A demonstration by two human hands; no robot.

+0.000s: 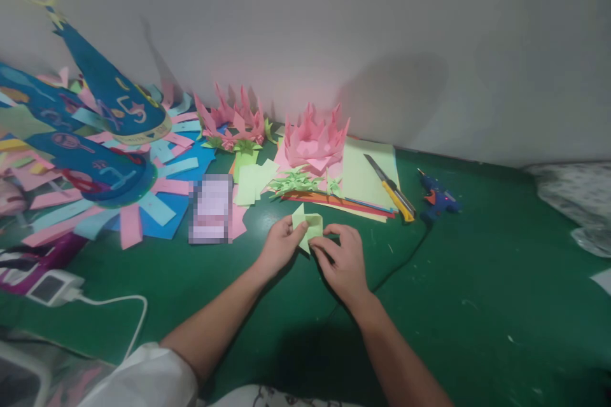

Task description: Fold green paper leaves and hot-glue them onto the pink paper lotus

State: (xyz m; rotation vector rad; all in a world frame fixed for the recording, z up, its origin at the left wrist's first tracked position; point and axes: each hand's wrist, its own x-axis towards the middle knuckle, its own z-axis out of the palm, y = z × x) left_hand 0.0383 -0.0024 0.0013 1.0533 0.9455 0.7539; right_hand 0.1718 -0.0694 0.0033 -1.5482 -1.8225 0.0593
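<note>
A small light-green folded paper piece (308, 227) lies on the green table surface (477, 280) in the middle of the view. My left hand (280, 243) pinches its left edge with closed fingers. My right hand (341, 261) presses and pinches its right lower edge, fingers curled on the paper. Just beyond my hands lie green folded leaf pieces (296, 181) and a pink paper lotus flower (315, 140).
A second pink paper flower (231, 121) stands by the wall. A stack of coloured sheets (365, 178) carries a yellow utility knife (394, 189); a blue glue gun (436, 196) lies to its right. Blue paper cones (109, 95) and strips fill the left; a white charger (50, 288) sits front left.
</note>
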